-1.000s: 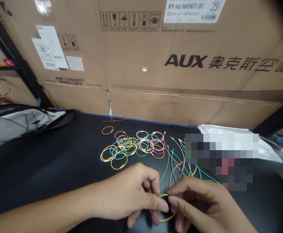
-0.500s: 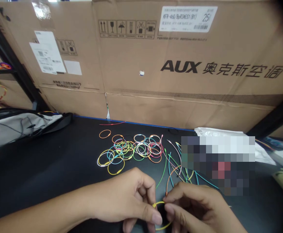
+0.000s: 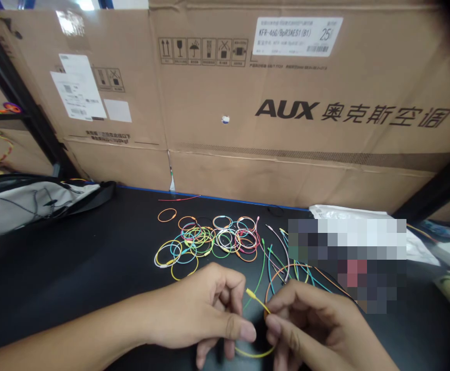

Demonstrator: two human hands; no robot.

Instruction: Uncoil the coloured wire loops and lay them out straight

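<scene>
On my feed, the grey-and-white padded bag (image 3: 35, 203) lies far to the left of the heap of coloured wire rings (image 3: 203, 239), and a lone orange ring (image 3: 166, 215) sits at the heap's upper left edge. Just in front of the heap, the left hand (image 3: 197, 309) is curled, with its thumb and fingers closed in low over the yellow wire (image 3: 254, 354). The wire's lower arc passes out of sight beneath those fingers, so I can't tell whether this hand really has hold of it.

To the heap's lower right, the right hand (image 3: 310, 324) is pinched nearly shut, thumb and forefinger gripping the yellow wire. The wire's capped end (image 3: 254, 298) sticks up and to the left from that pinch, close to the loose wires (image 3: 275, 273) spread just right of the heap. Farther right, a white plastic sheet (image 3: 348, 211) is partly lost behind pixelation.

From here, I'd worry most about that thin, springy wire. If the right-hand pinch slackened, it could spring loose and land among the loose strands, where it would be hard to pick out. Its capped end could also catch the nearby green strand, and a sharp pull might then drag others into the heap.
</scene>
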